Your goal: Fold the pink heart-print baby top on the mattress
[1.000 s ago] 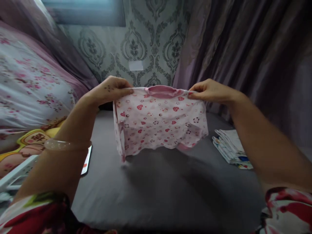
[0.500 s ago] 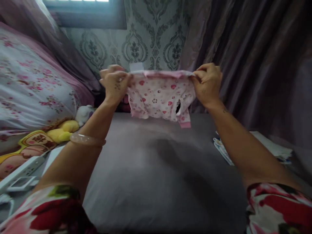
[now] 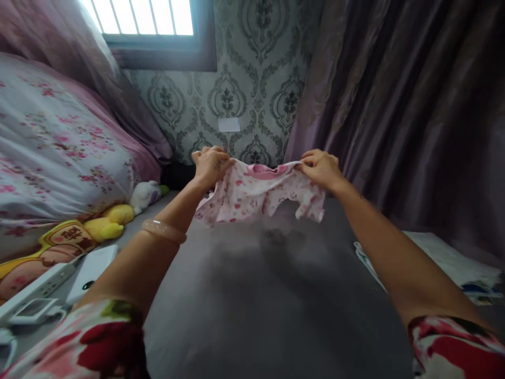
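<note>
A small white garment with red hearts and a pink collar hangs in the air over the grey bed sheet. My left hand pinches its left shoulder and my right hand pinches its right shoulder. Both arms are stretched far forward. The cloth billows, its lower edge swung out towards me and lifted off the sheet. A pale bangle sits on my left forearm.
A floral quilt is piled at the left, with plush toys below it. A white power strip and a phone lie at the near left. Folded cloths rest at the right. Dark curtains hang behind.
My hands went up and away with the garment, then came down and further forward. The cloth, first hanging flat, now billows.
</note>
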Demonstrator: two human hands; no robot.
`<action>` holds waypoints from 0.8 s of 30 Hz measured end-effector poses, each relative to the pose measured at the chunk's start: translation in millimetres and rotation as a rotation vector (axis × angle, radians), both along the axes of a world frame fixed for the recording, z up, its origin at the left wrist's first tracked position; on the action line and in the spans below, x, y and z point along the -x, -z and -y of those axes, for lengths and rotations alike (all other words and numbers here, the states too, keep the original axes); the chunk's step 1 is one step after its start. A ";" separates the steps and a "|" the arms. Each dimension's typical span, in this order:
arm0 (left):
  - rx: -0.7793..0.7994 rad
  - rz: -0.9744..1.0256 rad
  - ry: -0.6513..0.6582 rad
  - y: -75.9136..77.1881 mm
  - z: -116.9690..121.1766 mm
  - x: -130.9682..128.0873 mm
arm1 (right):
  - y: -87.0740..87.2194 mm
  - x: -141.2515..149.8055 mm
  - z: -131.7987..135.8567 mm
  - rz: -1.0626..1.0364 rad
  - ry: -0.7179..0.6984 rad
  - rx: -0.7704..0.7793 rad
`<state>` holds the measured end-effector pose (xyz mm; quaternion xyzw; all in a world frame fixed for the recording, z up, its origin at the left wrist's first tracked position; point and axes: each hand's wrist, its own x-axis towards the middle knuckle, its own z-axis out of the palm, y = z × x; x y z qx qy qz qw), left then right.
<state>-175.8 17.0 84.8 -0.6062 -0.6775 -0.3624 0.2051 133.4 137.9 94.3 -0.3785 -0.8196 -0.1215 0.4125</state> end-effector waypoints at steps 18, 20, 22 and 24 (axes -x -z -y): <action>-0.426 -0.093 0.013 -19.9 20.3 -14.2 | -20.6 -9.2 25.5 -0.100 0.039 -0.170; -0.150 -0.188 0.148 -21.4 17.1 -11.6 | -21.9 -11.0 25.0 0.109 -0.046 -0.077; -0.060 -0.179 0.155 -19.8 12.6 -5.6 | -21.7 -14.1 23.4 0.103 -0.023 -0.099; -0.136 -0.076 0.098 -17.2 8.7 0.0 | -20.4 -17.2 21.9 -0.017 0.066 -0.183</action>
